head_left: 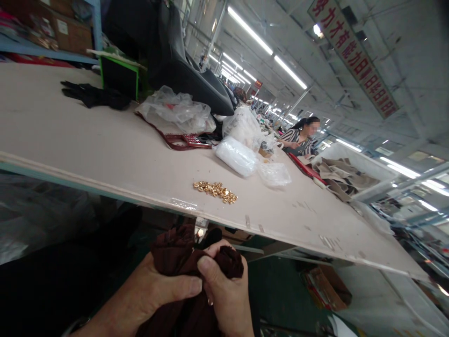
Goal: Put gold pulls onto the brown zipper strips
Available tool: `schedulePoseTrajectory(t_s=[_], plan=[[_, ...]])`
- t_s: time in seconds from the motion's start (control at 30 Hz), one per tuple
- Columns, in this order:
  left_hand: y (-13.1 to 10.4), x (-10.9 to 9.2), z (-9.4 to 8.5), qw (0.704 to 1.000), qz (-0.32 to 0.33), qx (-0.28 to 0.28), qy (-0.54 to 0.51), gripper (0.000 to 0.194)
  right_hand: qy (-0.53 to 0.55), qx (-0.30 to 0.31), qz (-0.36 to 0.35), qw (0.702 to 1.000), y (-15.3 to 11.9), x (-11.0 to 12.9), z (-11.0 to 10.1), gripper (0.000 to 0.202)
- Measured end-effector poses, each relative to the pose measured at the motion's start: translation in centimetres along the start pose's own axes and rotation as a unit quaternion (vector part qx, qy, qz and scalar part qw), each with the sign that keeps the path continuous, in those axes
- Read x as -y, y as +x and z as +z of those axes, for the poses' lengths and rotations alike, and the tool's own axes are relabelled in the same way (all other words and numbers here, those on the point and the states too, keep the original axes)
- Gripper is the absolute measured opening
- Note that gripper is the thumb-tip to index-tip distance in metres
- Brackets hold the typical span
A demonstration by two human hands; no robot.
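A dark brown piece of fabric [175, 255], bunched and gathered, is gripped in both hands below the table's front edge. My left hand [154, 290] closes round its left side with the thumb pressed on top. My right hand [228, 285] pinches a rolled part of the same fabric, thumb bent over it. The two thumbs are close together, and most other fingers are hidden behind the cloth. Just beyond the hands, a small metal fitting [200, 229] shows at the table edge. On the table above lies a small heap of gold-coloured metal pieces [215, 191].
The table [115, 150] slants across the view. On it are clear plastic bags [236, 157], a dark red case with a calculator [192, 140] and black gloves [96, 95]. A person [300, 138] sits farther off, near a white bin [372, 164] of brown pieces. Below stands a cardboard box [329, 285].
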State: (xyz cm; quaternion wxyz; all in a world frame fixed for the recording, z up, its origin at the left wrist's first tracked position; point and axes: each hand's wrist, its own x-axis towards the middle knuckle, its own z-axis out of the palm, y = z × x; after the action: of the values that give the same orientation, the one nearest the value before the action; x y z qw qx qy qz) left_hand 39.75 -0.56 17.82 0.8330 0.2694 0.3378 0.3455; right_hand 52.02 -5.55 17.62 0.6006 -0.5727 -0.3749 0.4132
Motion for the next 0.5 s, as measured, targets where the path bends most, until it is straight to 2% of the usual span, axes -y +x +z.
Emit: schedulePoseTrajectory(t_s=[0.07,0.13,0.2,0.27,0.37,0.43,0.5], plan=[[-0.2,-0.3,-0.1,1.000,-0.010,-0.008,-0.027,0.033,0.022,-0.027,0.047,0.998,0.1,-0.5,-0.3,0.031],[-0.2,-0.6,-0.3,0.999,0.000,-0.047,-0.014,0.031,0.016,-0.046,0.056,0.997,0.1,-0.8,-0.5,0.032],[-0.1,-0.6,-0.4,0.996,0.026,-0.091,0.001,0.030,-0.012,-0.035,0.047,0.998,0.1,-0.8,-0.3,0.029],[0.0,-0.5,-0.6,0.993,0.041,-0.110,-0.008,0.029,-0.044,-0.013,0.030,0.998,0.0,-0.7,-0.1,0.024],[0.4,0.1,-1.0,0.995,0.017,-0.090,-0.049,0.028,-0.084,-0.011,-0.020,0.996,-0.3,-0.4,0.2,0.015],[0.6,0.3,-1.4,0.994,-0.015,-0.081,-0.067,0.028,-0.119,0.003,-0.084,0.989,-0.5,-0.4,0.1,0.008],[0.8,0.4,-1.8,0.992,-0.052,-0.081,-0.080,0.030,-0.160,0.046,-0.172,0.971,-0.7,-0.4,0.0,0.006]])
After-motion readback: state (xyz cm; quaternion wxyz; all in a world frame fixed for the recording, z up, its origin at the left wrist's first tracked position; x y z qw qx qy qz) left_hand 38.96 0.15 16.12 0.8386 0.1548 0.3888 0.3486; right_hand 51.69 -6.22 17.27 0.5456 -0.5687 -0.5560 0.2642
